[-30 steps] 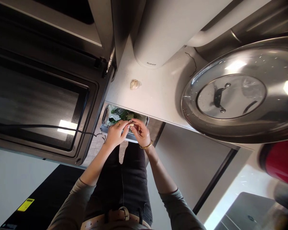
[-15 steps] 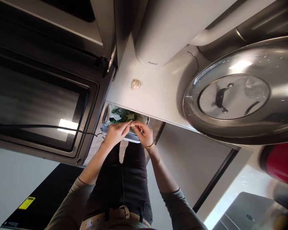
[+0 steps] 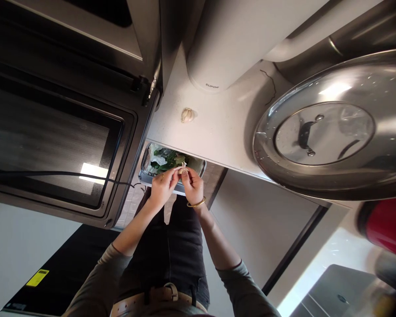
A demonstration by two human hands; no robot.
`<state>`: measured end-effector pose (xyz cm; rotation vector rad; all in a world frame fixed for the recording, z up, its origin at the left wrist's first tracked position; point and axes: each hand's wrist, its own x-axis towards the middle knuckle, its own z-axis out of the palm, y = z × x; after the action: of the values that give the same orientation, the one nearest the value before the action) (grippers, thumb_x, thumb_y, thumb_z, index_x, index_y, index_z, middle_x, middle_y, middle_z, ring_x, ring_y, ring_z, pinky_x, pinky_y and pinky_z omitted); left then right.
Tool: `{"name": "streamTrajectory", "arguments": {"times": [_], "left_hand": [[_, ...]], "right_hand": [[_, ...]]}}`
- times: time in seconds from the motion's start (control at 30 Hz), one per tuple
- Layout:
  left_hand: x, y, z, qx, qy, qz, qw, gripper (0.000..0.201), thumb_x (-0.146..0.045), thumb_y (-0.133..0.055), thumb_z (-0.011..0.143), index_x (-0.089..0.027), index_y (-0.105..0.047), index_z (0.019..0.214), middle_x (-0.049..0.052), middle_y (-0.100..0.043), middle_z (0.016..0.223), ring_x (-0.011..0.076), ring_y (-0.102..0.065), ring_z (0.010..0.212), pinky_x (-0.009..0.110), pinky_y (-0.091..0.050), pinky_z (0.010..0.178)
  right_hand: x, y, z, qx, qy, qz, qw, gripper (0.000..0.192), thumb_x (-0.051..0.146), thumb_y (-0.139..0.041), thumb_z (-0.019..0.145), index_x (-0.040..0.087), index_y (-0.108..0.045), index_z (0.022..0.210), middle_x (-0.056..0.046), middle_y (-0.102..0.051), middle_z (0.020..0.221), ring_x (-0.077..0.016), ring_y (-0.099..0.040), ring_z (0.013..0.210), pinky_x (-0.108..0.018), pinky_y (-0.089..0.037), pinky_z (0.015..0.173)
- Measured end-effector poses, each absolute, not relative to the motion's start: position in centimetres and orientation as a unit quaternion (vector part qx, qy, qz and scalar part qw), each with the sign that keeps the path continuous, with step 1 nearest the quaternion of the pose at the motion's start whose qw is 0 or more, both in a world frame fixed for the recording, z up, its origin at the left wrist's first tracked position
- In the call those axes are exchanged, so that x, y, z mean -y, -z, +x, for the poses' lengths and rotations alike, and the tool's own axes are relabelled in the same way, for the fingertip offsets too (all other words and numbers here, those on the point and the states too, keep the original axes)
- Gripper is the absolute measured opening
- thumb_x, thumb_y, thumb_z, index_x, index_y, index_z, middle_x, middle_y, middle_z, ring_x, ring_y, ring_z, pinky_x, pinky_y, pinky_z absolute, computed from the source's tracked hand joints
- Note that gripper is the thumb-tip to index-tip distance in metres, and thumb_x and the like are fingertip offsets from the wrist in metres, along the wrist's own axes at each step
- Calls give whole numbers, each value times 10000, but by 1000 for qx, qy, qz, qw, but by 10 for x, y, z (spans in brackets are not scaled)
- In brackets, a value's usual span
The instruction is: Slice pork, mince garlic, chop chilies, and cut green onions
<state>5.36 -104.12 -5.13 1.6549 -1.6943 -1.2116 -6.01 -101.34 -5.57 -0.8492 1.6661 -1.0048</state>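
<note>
Glossy metal lid (image 3: 333, 127); matt white counter (image 3: 218, 127); metal bin (image 3: 171, 176).

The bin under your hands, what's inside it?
The bin holds green leafy scraps and pale crumpled bits. The left hand and right hand hide its near part.

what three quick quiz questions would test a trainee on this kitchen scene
1. True or false: both hands, left hand and right hand, pinch one small pale piece over the bin.
2. Which wrist wears the gold bangle? A left, B right.
3. What lies alone on the white counter near the white appliance?

Key: 1 true. 2 B. 3 a garlic bulb.
</note>
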Motion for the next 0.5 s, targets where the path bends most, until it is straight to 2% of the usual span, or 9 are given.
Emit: {"name": "streamTrajectory", "arguments": {"times": [0.13, 0.23, 0.33, 0.4, 0.5], "left_hand": [[1034, 58, 41, 475, 482, 676, 291, 226, -374, -526, 844, -193, -634, 763, 4, -617, 642, 103, -518, 569, 213, -399, 586], [1032, 64, 31, 328, 567, 681, 326, 297, -419, -537, 824, -172, -587, 666, -43, -465, 499, 70, -385, 461, 197, -315, 479], [1032, 68, 25, 216, 628, 673, 325, 319, -456, -551, 804, -163, -595, 683, -79, -345, 426, 49, -247, 384, 199, -205, 409], [1035, 69, 26, 229, 634, 668, 314, 324, -464, -569, 791, -160, -609, 688, -73, -378, 430, 49, -267, 386, 199, -212, 414], [1040, 68, 34, 345, 579, 677, 295, 356, -449, -607, 776, -160, -571, 572, -34, -489, 472, 67, -397, 452, 201, -308, 481]], "right_hand": [[1011, 60, -58, -685, 405, -376, 474, 282, 406, -428, 905, 211, -614, 987, -51, -656, 839, -167, -615, 802, -291, -500, 731], [1006, 71, -58, -704, 405, -378, 444, 293, 414, -407, 910, 209, -597, 997, -67, -658, 890, -164, -616, 788, -297, -497, 738], [1001, 81, -59, -718, 415, -338, 444, 343, 451, -337, 929, 207, -565, 1006, -63, -652, 851, -158, -597, 752, -305, -492, 714], [1001, 84, -61, -716, 418, -310, 466, 379, 472, -292, 937, 207, -558, 989, -46, -639, 776, -150, -577, 698, -294, -487, 667], [1004, 83, -68, -694, 412, -315, 500, 387, 473, -293, 939, 206, -568, 997, -36, -623, 724, -147, -561, 640, -290, -482, 624]]}}
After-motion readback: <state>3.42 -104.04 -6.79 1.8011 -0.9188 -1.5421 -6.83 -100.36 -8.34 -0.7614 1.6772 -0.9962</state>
